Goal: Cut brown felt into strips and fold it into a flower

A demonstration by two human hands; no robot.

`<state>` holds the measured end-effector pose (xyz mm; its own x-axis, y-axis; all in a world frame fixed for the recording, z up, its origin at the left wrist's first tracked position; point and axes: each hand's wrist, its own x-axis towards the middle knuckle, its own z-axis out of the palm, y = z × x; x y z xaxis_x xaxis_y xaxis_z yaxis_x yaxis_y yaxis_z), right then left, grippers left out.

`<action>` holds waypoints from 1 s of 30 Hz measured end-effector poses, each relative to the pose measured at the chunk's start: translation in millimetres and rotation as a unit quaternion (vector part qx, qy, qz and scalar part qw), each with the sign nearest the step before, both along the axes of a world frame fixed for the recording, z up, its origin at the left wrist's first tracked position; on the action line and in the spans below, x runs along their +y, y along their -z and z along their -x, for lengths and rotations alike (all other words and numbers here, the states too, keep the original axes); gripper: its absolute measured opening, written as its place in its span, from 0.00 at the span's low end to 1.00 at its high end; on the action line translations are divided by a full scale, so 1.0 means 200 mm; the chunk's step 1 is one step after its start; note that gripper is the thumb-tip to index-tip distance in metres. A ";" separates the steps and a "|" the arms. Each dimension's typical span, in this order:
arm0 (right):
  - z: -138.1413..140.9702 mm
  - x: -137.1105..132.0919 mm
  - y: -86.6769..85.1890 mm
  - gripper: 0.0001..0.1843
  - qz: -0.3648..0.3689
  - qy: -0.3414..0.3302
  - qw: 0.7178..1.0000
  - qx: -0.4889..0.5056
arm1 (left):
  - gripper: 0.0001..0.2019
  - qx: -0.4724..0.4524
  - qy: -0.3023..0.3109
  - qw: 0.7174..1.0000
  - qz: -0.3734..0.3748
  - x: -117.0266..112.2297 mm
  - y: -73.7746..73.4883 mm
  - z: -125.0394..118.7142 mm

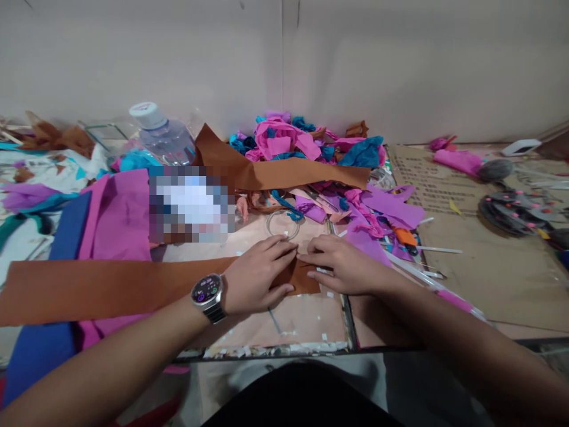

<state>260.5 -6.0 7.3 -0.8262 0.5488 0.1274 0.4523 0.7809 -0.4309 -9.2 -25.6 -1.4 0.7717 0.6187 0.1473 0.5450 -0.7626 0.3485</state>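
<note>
A long brown strip of thin paper or cloth lies across the table, from the left edge to under both hands. My left hand, with a watch on its wrist, rests flat on the strip near its right end, fingers stretched out. Facing it, my right hand touches the strip's right end with its fingertips, fingers apart and slightly bent. Just beyond the fingers lies a thin ring, perhaps of wire. Beneath the strip at left are pink sheets and a blue sheet.
Behind the hands, another brown strip lies over crumpled pink, blue and purple scraps. A capped clear bottle stands back left, near a blurred patch. At right lie cardboard, a dark pin cushion and white sticks.
</note>
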 end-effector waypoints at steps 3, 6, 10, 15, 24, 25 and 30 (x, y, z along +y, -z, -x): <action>0.00 0.00 0.00 0.20 0.001 0.001 1.000 -0.008 | 0.33 -0.004 -0.002 1.000 -0.001 0.00 0.00 0.00; 0.00 0.00 0.01 0.20 -0.001 0.003 1.000 -0.009 | 0.33 0.000 -0.003 1.000 -0.005 0.00 0.00 0.00; 0.00 0.00 0.01 0.19 -0.003 0.001 1.000 0.013 | 0.33 0.009 0.000 1.000 -0.014 0.00 0.00 0.00; 0.00 0.01 0.02 0.14 -0.005 0.022 0.999 0.043 | 0.34 0.003 -0.004 1.000 -0.015 0.00 0.01 0.00; 0.00 0.00 0.03 0.17 -0.013 0.012 1.000 0.012 | 0.34 -0.002 -0.001 1.000 -0.016 0.00 0.01 0.00; 0.00 0.00 0.03 0.17 -0.011 0.010 1.000 0.010 | 0.33 -0.003 -0.001 1.000 -0.016 0.00 0.01 0.00; -0.01 0.01 0.05 0.18 -0.015 0.004 1.000 0.015 | 0.34 0.006 0.007 1.000 -0.011 0.01 0.00 0.00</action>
<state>262.7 -4.6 -3.3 -0.8170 0.5514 0.1688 0.4461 0.7898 -0.4210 -9.3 -23.5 -2.4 0.7822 0.6045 0.1504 0.5384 -0.7775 0.3249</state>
